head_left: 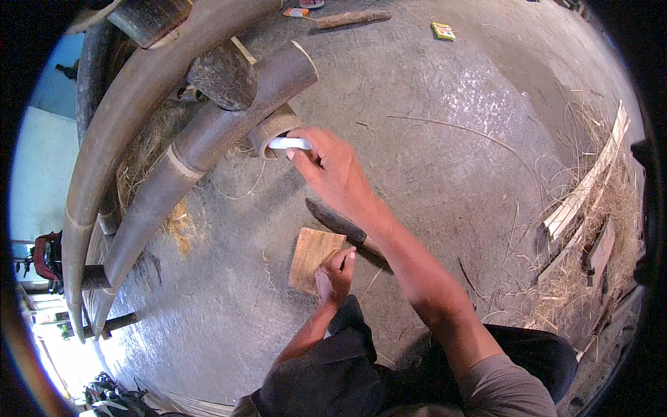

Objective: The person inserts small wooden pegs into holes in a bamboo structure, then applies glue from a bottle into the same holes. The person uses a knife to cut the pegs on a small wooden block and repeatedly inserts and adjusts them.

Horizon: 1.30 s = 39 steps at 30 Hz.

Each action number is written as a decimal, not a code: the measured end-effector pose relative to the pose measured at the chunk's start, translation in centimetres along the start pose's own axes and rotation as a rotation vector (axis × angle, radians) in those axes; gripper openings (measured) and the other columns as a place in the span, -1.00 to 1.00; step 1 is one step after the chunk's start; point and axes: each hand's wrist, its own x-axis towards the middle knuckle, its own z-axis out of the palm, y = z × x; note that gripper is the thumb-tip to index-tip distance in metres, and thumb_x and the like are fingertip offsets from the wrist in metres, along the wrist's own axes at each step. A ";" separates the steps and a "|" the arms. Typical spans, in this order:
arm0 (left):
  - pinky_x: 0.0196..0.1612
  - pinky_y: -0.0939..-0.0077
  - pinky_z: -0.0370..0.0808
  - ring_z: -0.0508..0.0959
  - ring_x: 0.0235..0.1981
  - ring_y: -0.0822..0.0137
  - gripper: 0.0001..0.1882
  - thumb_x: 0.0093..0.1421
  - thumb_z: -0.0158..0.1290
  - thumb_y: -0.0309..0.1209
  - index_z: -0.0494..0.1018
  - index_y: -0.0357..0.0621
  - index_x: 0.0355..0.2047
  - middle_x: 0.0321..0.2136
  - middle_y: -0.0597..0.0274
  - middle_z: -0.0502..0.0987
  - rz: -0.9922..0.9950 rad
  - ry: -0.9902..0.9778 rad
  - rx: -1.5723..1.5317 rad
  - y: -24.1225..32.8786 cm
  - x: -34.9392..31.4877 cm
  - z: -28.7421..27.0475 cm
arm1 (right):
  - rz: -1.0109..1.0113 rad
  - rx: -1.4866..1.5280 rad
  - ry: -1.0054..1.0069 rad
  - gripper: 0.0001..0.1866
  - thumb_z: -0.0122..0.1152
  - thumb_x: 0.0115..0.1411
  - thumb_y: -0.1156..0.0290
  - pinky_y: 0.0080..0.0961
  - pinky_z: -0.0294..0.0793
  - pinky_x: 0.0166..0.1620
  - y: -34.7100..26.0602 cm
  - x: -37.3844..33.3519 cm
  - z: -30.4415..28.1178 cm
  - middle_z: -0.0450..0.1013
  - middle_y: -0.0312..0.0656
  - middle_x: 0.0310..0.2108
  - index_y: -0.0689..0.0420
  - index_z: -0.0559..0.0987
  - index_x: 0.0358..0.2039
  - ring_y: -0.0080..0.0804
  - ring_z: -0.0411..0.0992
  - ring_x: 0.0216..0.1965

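Observation:
In my right hand is a short white stick, pinched between thumb and fingers; its exact kind is unclear. It touches or sits right by the open rim of a short bamboo stub joined to a thick bamboo pole. Low in front of me, my left hand grips the edge of a small wooden board. Beside the board a knife with a dark curved blade lies on the floor, its handle partly behind my right forearm.
More bent bamboo poles rise on the left, joined by crosspieces. Split bamboo strips and a heap of fibre shavings lie at the right. Farther off on the concrete floor are a wooden stick and a small yellow packet.

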 end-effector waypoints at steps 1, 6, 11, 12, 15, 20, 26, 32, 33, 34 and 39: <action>-0.16 0.23 0.55 0.64 -0.25 -0.01 -0.78 0.29 0.06 -0.38 0.63 -0.19 -0.18 -0.31 -0.01 0.64 0.018 0.002 0.011 0.0 0.0 0.0 | 0.004 -0.014 -0.002 -0.74 0.27 0.26 0.40 -0.44 0.39 -0.39 0.0 0.1 0.0 0.45 -0.15 -0.43 0.14 0.58 -0.05 -0.41 0.40 -0.49; -0.19 0.25 0.55 0.65 -0.27 0.02 -0.81 0.29 0.07 -0.39 0.63 -0.18 -0.21 -0.33 0.02 0.65 -0.003 -0.007 0.055 0.0 0.0 0.0 | 0.007 -0.039 -0.007 -0.77 0.27 0.28 0.33 -0.43 0.39 -0.40 0.3 0.1 -0.4 0.45 -0.12 -0.43 0.16 0.59 -0.11 -0.37 0.42 -0.48; -0.22 0.25 0.56 0.65 -0.31 0.01 -0.82 0.28 0.09 -0.39 0.64 -0.16 -0.22 -0.35 0.02 0.64 0.079 0.036 0.060 0.0 0.0 0.1 | -0.018 -0.019 0.007 -0.76 0.27 0.30 0.26 -0.38 0.38 -0.42 0.7 0.1 -0.5 0.45 -0.11 -0.46 0.18 0.60 -0.18 -0.34 0.42 -0.50; -0.22 0.25 0.56 0.65 -0.31 0.01 -0.82 0.28 0.09 -0.39 0.64 -0.16 -0.22 -0.35 0.03 0.64 0.074 0.037 0.059 -0.1 0.0 0.2 | -0.038 -0.028 0.010 -0.75 0.27 0.30 0.25 -0.37 0.38 -0.42 0.8 0.2 -0.4 0.44 -0.10 -0.48 0.18 0.60 -0.18 -0.34 0.42 -0.51; -0.24 0.25 0.56 0.65 -0.33 0.02 -0.82 0.28 0.09 -0.38 0.64 -0.15 -0.22 -0.35 0.03 0.64 0.079 0.042 0.093 -0.1 -0.1 0.3 | -0.055 -0.052 -0.025 -0.74 0.27 0.30 0.25 -0.32 0.36 -0.43 1.2 0.6 -0.5 0.43 -0.06 -0.49 0.19 0.59 -0.18 -0.29 0.41 -0.52; -0.28 0.25 0.55 0.64 -0.36 0.03 -0.84 0.27 0.10 -0.39 0.64 -0.13 -0.24 -0.39 0.04 0.63 0.117 0.077 0.124 -0.3 -0.1 0.5 | -0.071 -0.095 -0.081 -0.78 0.28 0.29 0.31 -0.25 0.36 -0.43 1.6 1.1 -1.2 0.43 0.01 -0.48 0.19 0.55 -0.19 -0.11 0.40 -0.53; -0.31 0.23 0.55 0.63 -0.39 0.02 -0.86 0.26 0.11 -0.39 0.63 -0.12 -0.26 -0.42 0.05 0.61 0.158 0.084 0.159 -0.4 -0.2 0.6 | -0.157 -0.056 -0.076 -0.82 0.27 0.29 0.37 -0.21 0.38 -0.42 1.3 1.5 -1.5 0.46 0.04 -0.44 0.19 0.52 -0.22 -0.01 0.43 -0.49; -0.31 0.24 0.54 0.62 -0.41 0.03 -0.86 0.26 0.09 -0.41 0.62 -0.14 -0.27 -0.43 0.06 0.61 0.180 0.080 0.153 -0.4 -0.1 0.6 | -0.192 -0.067 -0.125 -0.81 0.26 0.30 0.37 -0.21 0.42 -0.37 0.8 1.9 -1.8 0.49 0.06 -0.39 0.18 0.51 -0.18 0.01 0.49 -0.41; -0.31 0.25 0.54 0.61 -0.41 0.03 -0.86 0.26 0.09 -0.41 0.62 -0.15 -0.27 -0.43 0.07 0.61 0.159 0.068 0.154 -0.3 -0.1 0.6 | -0.183 -0.081 -0.123 -0.81 0.25 0.30 0.36 -0.20 0.43 -0.36 0.8 2.0 -1.7 0.49 0.06 -0.39 0.18 0.51 -0.18 0.02 0.49 -0.40; -0.31 0.25 0.54 0.62 -0.41 0.03 -0.86 0.26 0.09 -0.41 0.62 -0.15 -0.27 -0.43 0.07 0.61 0.173 0.068 0.158 -0.3 -0.1 0.6 | -0.175 -0.095 -0.121 -0.81 0.25 0.30 0.36 -0.20 0.43 -0.36 0.7 2.0 -1.6 0.49 0.07 -0.38 0.18 0.51 -0.18 0.03 0.50 -0.39; -0.32 0.25 0.54 0.62 -0.40 0.03 -0.85 0.26 0.09 -0.41 0.63 -0.15 -0.27 -0.43 0.07 0.61 0.152 0.052 0.167 -0.2 -0.2 0.5 | -0.197 -0.055 -0.129 -0.81 0.23 0.31 0.34 -0.18 0.45 -0.34 1.1 2.0 -1.8 0.51 0.04 -0.37 0.17 0.53 -0.17 0.05 0.50 -0.38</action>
